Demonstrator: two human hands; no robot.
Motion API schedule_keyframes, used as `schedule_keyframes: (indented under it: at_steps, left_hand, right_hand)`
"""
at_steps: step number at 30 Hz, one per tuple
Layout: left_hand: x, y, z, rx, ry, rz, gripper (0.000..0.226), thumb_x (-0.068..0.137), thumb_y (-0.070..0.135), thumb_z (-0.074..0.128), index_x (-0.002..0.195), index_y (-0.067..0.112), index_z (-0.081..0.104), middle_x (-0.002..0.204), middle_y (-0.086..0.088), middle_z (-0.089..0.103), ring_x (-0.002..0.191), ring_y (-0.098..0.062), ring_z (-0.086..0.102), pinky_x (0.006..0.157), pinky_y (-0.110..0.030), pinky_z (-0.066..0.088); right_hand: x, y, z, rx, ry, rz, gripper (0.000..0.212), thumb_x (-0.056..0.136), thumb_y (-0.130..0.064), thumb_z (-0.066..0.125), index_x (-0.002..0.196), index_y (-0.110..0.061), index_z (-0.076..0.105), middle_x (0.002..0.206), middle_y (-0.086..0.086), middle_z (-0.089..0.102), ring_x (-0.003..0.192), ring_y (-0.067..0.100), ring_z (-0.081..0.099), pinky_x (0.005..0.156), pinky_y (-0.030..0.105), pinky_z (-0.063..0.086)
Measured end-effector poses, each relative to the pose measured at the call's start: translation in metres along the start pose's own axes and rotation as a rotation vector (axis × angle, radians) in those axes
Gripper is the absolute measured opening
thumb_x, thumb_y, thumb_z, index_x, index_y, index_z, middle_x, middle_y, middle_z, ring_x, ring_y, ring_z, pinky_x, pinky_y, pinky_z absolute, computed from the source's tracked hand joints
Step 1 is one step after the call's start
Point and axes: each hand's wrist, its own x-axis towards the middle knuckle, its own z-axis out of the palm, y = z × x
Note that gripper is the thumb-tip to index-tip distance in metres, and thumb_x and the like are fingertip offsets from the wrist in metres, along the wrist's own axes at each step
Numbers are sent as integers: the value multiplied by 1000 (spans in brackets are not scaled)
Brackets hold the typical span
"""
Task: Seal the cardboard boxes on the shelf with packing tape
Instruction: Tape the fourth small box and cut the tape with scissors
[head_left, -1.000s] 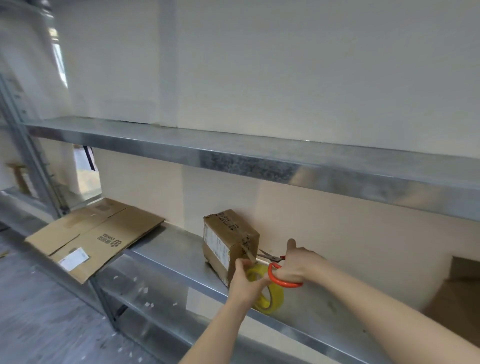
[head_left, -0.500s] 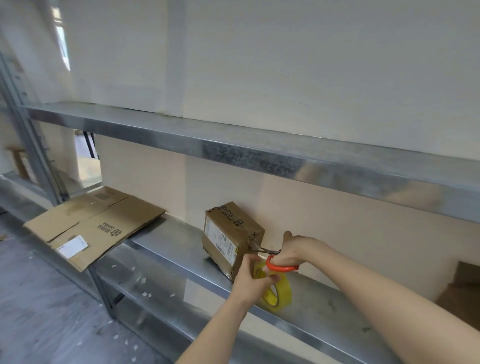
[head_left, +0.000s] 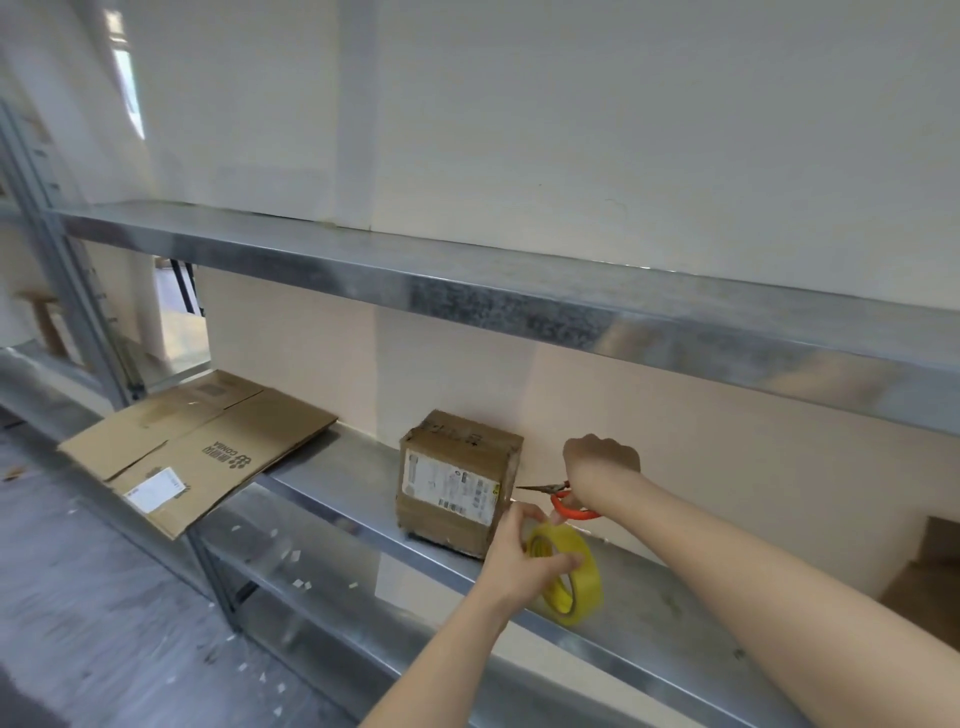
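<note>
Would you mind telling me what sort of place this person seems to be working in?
Likely a storeroom or packing area: long metal shelving, a labelled cardboard box with flattened cardboard further along, and the left hand holding a yellow tape roll while the right hand holds orange-handled scissors.

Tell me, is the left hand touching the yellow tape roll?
Touching. The head view shows the left hand gripping the yellow tape roll, with its fingers curled over the roll and no gap between them.
</note>
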Motion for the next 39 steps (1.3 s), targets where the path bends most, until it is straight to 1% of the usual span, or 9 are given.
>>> schedule_keyframes:
  at_steps: [4, 8, 12, 17, 20, 24, 29, 34, 39]
  left_hand:
    - [-2, 9, -10, 18, -17, -6, 57, 58, 40, 84, 101, 34, 48, 112, 5, 61, 100, -16, 62, 86, -33, 54]
    - [-8, 8, -34, 30, 34, -17, 57, 59, 39, 84, 104, 34, 49, 116, 9, 59, 105, -14, 59, 94, -39, 51]
    - [-13, 11, -44, -8, 42, -1, 54, 62, 33, 85, 102, 34, 49, 115, 6, 60, 103, -16, 62, 91, -36, 53]
    - [-13, 15, -46, -104, 104, 8, 55, 59, 30, 86, 102, 28, 51, 115, 1, 62, 102, -22, 65, 88, -39, 55]
    - [-10, 17, -53, -209, 139, 12, 57, 55, 33, 89, 100, 30, 55, 117, -3, 61, 103, -27, 65, 89, -47, 55]
    - [-12, 35, -69, -340, 191, 31, 50, 68, 17, 85, 107, 18, 54, 119, -7, 61, 104, -28, 66, 85, -44, 57]
    - [-26, 70, -107, -331, 273, 98, 40, 79, 15, 75, 111, 18, 52, 119, -7, 63, 108, -23, 63, 87, -41, 56]
    - [-34, 89, -142, -351, 425, 163, 35, 85, 12, 70, 114, 13, 49, 114, -8, 63, 105, -26, 63, 81, -37, 57]
    - [-12, 95, -168, -344, 455, 155, 40, 83, 14, 73, 115, 16, 48, 118, -9, 60, 110, -27, 61, 82, -37, 57]
  right_hand:
    - [5, 6, 6, 32, -9, 1, 37, 81, -29, 74, 110, -14, 57, 114, 2, 58, 107, 23, 59, 73, 28, 41]
    - [7, 27, 20, 273, -155, 40, 64, 63, -56, 83, 92, -15, 44, 101, 3, 56, 98, 24, 58, 75, 29, 46]
    - [5, 39, 56, 274, -175, 82, 51, 77, -44, 73, 112, -11, 56, 121, 9, 61, 106, 25, 61, 71, 24, 43]
    - [3, 31, 98, 348, -195, 95, 35, 93, -18, 53, 125, -5, 51, 133, 14, 52, 122, 30, 54, 89, 27, 45]
    - [5, 23, 105, 397, -193, 82, 34, 95, -17, 49, 126, -4, 50, 133, 15, 50, 123, 31, 52, 91, 28, 45]
    - [18, 22, 86, 515, -88, 41, 27, 89, -7, 51, 115, -8, 57, 124, 12, 56, 113, 29, 57, 80, 26, 44]
    - [26, 1, 45, 805, 198, -120, 29, 95, -11, 45, 115, -19, 65, 118, 7, 65, 106, 25, 61, 86, 26, 46]
    - [29, -20, 31, 769, 257, -244, 31, 97, -15, 43, 114, -21, 68, 119, 3, 66, 109, 24, 60, 92, 32, 48]
    - [40, -44, 23, 753, 315, -334, 29, 97, -12, 46, 114, -16, 69, 120, 1, 66, 110, 18, 59, 88, 25, 44]
